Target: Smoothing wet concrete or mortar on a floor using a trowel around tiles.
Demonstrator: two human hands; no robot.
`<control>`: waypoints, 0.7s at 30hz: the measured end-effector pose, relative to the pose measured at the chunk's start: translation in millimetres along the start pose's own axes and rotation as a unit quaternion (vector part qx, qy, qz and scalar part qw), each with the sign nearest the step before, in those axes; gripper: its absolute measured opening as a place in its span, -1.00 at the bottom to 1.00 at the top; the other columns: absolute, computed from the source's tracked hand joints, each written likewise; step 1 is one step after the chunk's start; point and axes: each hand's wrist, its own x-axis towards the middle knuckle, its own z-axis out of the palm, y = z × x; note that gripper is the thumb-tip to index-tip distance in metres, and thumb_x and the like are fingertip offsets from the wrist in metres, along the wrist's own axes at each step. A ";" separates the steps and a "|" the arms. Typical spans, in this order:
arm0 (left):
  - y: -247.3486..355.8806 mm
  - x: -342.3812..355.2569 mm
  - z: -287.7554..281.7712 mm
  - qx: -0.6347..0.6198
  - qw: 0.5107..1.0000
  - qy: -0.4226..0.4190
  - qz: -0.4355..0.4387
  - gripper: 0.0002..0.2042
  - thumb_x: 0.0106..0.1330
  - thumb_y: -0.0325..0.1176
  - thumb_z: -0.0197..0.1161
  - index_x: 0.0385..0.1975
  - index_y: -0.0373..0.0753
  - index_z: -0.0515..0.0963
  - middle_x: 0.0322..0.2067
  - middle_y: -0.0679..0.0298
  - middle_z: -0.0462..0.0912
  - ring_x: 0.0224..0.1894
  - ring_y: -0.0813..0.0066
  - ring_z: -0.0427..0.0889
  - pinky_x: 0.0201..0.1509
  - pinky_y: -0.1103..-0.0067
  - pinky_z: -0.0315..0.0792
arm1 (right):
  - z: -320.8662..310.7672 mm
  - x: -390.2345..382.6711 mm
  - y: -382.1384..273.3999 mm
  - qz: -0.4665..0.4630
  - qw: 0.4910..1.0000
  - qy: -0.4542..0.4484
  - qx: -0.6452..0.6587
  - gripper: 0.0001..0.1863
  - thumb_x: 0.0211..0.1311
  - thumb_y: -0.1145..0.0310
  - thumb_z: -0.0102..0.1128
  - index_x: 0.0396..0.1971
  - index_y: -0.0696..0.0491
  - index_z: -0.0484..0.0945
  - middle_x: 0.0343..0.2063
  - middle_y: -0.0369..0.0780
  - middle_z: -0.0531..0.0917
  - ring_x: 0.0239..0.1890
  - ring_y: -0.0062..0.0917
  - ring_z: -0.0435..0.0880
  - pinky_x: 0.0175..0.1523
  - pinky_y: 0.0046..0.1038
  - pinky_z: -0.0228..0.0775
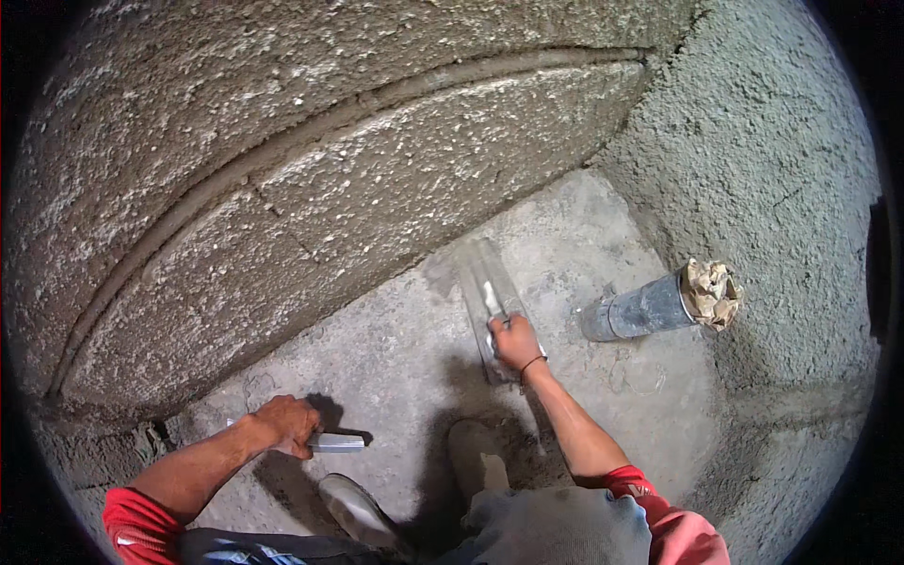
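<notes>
My right hand (517,343) is wrapped round the handle of a long rectangular plastering trowel (481,266). The trowel's flat grey blade reaches toward the base of the textured wall, over the floor; whether it touches the floor I cannot tell. At the lower left, my left hand (285,426) grips a straight, light metal bar (337,443). One end sticks out to the right of the fingers, and a small bit shows on the left by the wrist. Most of its length is hidden by the hand and forearm.
A rough plastered wall (405,179) with a raised horizontal band (395,89) runs across the far side. Another rough wall (753,160) meets it at right. On the concrete floor (377,348) stands a grey pipe (645,309) stuffed with crumpled brown paper (711,294). My shoes (358,504) are below.
</notes>
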 end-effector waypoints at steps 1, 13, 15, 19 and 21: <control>-1.9 1.1 0.4 0.035 0.999 -0.018 0.006 -0.60 -0.15 -0.18 0.46 -0.25 -0.17 0.70 -0.31 0.06 0.70 -0.21 0.03 0.70 -0.14 0.30 0.56 | -7.5 18.5 9.0 0.071 0.994 0.011 0.088 -0.50 0.32 0.05 0.08 -0.25 0.31 0.49 -0.46 0.07 0.59 -0.40 -0.13 0.61 -0.29 -0.19 0.41; -1.7 2.0 3.2 -0.004 0.999 -0.047 -0.010 -0.59 -0.13 -0.09 0.48 -0.38 -0.27 0.65 -0.37 0.04 0.69 -0.25 0.00 0.69 -0.15 0.26 0.55 | -24.4 35.4 0.4 0.009 0.994 0.067 -0.090 -0.49 0.35 0.09 0.01 -0.28 0.37 0.55 -0.43 0.24 0.63 -0.23 0.15 0.65 -0.09 0.00 0.49; -4.4 5.5 -0.3 -0.004 0.999 -0.048 -0.006 -0.59 -0.14 -0.10 0.48 -0.36 -0.26 0.66 -0.37 0.04 0.70 -0.24 0.01 0.69 -0.15 0.26 0.56 | -19.9 -6.1 -17.4 -0.001 0.998 0.011 -0.060 -0.50 0.35 0.10 0.02 -0.21 0.35 0.54 -0.39 0.24 0.63 -0.17 0.17 0.63 -0.04 0.01 0.47; -11.3 15.4 3.5 0.012 0.999 -0.038 -0.009 -0.57 -0.17 -0.14 0.47 -0.27 -0.22 0.68 -0.36 0.06 0.70 -0.22 0.02 0.70 -0.15 0.27 0.57 | -56.1 -27.5 -44.3 -0.015 0.996 0.013 -0.083 -0.61 0.36 0.12 0.04 -0.20 0.21 0.45 -0.39 0.23 0.63 -0.28 0.13 0.64 -0.18 0.07 0.44; -16.5 15.7 9.1 0.003 1.000 -0.017 0.008 -0.56 -0.17 -0.14 0.47 -0.24 -0.21 0.68 -0.36 0.08 0.71 -0.22 0.02 0.70 -0.15 0.27 0.57 | -75.8 -22.1 -48.7 -0.117 0.975 0.044 -0.185 -0.76 0.26 0.27 0.14 -0.25 0.14 0.47 -0.46 0.04 0.59 -0.36 -0.03 0.60 -0.23 -0.06 0.42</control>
